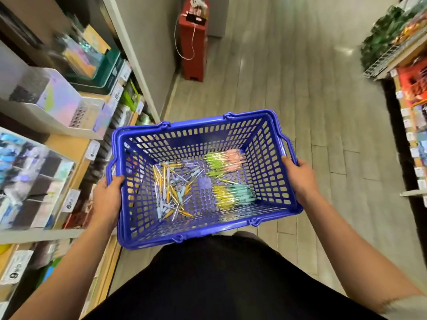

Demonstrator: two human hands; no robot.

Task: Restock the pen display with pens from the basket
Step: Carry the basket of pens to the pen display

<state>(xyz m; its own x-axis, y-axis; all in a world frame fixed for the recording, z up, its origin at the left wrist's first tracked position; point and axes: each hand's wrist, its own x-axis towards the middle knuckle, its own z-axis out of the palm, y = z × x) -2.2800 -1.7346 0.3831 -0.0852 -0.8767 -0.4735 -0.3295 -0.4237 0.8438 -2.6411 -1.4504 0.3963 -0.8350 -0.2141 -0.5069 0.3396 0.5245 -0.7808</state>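
Readable writing is limited to the price tags on the left shelving (76, 146). One tag (70, 200) shows a large "6", another (15, 271) a large "9", and a third (92, 150) looks like a "4". The smaller print is blurred, and no brand can be read on the blurred goods.

The person carries a blue basket (196, 124) in front of the body. The left hand (107, 197) grips the left rim with fingers curled over the edge. The right hand (300, 179) grips the right rim the same way.

Loose pens (172, 190) lie in a crossed heap on the left half of the basket floor. A green and pink bundle (225, 160) sits at the far right of the basket floor, and a yellow and teal bundle (233, 194) sits at the near right.

The basket's left rim hangs near the front edge of the left shelving. Bare plank floor (300, 88) runs ahead and to the right. A red stand (193, 49) is at the far wall, and the right-hand shelving (411, 112) is well apart from the basket.
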